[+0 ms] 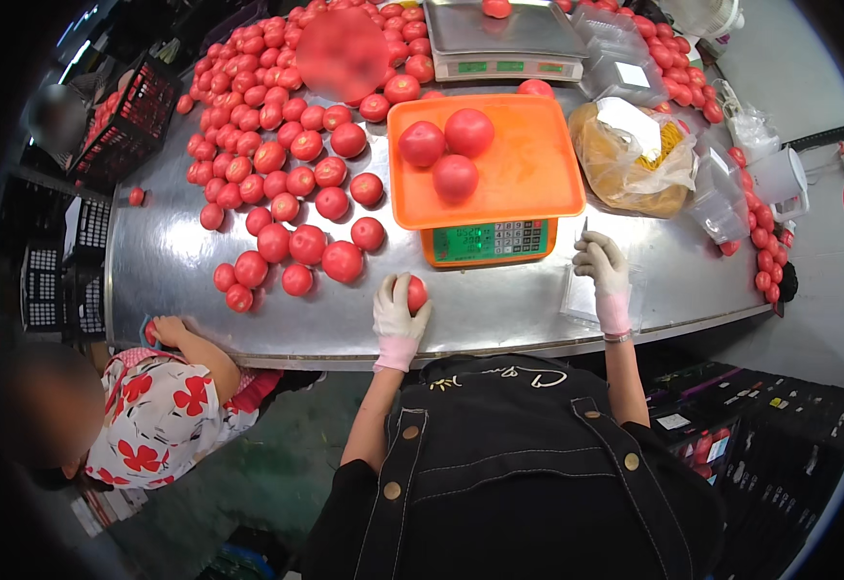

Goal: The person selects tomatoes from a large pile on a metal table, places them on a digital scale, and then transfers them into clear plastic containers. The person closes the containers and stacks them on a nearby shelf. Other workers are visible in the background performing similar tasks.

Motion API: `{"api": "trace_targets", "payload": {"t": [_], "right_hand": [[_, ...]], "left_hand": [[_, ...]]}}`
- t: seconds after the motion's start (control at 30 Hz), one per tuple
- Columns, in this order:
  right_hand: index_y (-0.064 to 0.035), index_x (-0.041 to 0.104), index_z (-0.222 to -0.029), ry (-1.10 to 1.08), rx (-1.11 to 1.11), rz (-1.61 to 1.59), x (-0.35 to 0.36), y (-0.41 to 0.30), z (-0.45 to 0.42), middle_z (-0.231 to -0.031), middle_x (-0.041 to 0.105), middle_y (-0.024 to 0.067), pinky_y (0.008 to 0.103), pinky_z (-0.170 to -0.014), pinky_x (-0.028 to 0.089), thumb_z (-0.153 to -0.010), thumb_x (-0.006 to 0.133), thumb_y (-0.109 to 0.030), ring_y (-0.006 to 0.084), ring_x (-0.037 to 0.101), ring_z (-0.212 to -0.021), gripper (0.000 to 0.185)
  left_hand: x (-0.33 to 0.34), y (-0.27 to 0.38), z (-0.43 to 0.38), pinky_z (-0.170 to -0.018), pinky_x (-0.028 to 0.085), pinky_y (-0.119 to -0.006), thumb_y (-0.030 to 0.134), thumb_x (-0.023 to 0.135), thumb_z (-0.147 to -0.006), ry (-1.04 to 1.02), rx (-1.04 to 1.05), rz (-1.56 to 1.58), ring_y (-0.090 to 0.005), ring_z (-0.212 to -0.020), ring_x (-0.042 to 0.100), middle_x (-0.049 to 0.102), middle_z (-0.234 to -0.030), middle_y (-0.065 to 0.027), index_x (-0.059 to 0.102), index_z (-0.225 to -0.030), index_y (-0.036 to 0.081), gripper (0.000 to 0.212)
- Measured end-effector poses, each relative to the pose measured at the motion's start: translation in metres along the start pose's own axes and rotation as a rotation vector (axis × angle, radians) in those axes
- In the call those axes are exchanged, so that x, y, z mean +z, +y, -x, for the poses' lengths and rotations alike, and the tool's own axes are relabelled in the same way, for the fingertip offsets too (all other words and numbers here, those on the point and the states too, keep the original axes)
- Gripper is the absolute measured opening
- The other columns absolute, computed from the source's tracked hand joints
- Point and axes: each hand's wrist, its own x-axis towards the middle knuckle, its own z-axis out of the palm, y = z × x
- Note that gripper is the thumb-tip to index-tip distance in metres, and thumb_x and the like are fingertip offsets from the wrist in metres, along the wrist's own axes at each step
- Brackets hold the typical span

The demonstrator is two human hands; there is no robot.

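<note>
In a white glove, my left hand (396, 308) is closed around a red tomato (417, 293) near the table's front edge. My right hand (603, 272), gloved too, is over a clear plastic container (580, 299). Its fingers are bent, and something thin shows at the fingertips; whether it grips this is unclear. Between and beyond my hands stands a digital scale (491, 243) with a lit green display. On its orange tray (531, 174) rest three tomatoes (455, 178). Many loose tomatoes (273, 243) spread over the metal table to the left.
A second scale (505, 40) with one tomato stands at the back. Clear plastic boxes (621, 61) are stacked beside it. A plastic bag (629, 174) with yellow contents lies right of the orange tray. At the left front, another person's hand (170, 331) touches the metal table (168, 268).
</note>
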Motion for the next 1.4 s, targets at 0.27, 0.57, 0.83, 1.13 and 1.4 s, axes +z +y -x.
{"api": "trace_targets", "payload": {"t": [0.27,0.57,0.83,1.13,1.4], "right_hand": [[-0.0045,0.062,-0.116,-0.163,-0.575,0.515,0.082,-0.04,-0.054,-0.108,0.064,0.011,0.029,-0.08,0.052,-0.087,0.061,-0.007,0.0204,0.065,-0.092,0.029],[-0.0197,0.05,-0.131,-0.509,-0.774,1.061,0.158,-0.052,-0.173,-0.133,0.048,0.0166,0.0466,-0.097,0.047,-0.071,0.074,-0.026,0.0392,0.055,-0.114,0.066],[-0.0076,0.044,-0.136,0.006,-0.441,0.523,0.037,-0.051,-0.052,-0.129,0.053,0.0127,0.0349,-0.1,0.045,-0.072,0.077,-0.02,0.0226,0.055,-0.118,0.073],[-0.0094,0.051,-0.127,-0.012,-0.342,0.912,-0.044,0.017,0.043,-0.125,0.05,0.0179,0.0434,-0.094,0.048,-0.071,0.078,-0.02,0.0386,0.054,-0.112,0.063],[-0.0085,0.053,-0.127,-0.156,-0.603,0.875,0.046,-0.031,-0.004,-0.127,0.052,0.02,0.0454,-0.097,0.045,-0.082,0.069,-0.023,0.0386,0.05,-0.117,0.05]], "left_hand": [[-0.024,-0.021,-0.001,-0.1,0.037,-0.052,0.024,0.076,-0.076,0.139,-0.07,-0.083,-0.0406,-0.119,0.044,0.049,-0.131,-0.0168,0.052,-0.126,0.009,0.058],[-0.023,0.023,-0.01,-0.091,0.047,-0.043,0.007,0.069,-0.081,0.242,0.078,0.146,-0.0353,-0.106,0.056,0.055,-0.12,-0.0177,0.054,-0.124,0.003,0.046],[0.022,0.078,-0.01,-0.073,0.052,-0.03,0.009,0.066,-0.087,-0.442,-0.146,0.69,-0.0163,-0.079,0.064,0.066,-0.097,-0.0096,0.051,-0.132,0.004,0.048],[0.033,0.123,-0.032,-0.071,0.051,-0.027,0.003,0.064,-0.087,-0.49,-0.007,0.73,-0.0136,-0.072,0.061,0.066,-0.086,-0.0074,0.058,-0.121,0.003,0.035],[-0.053,0.082,-0.156,-0.093,0.047,-0.04,-0.01,0.055,-0.081,0.149,0.27,0.386,-0.0356,-0.112,0.056,0.056,-0.123,-0.018,0.056,-0.125,0.003,0.045]]}}
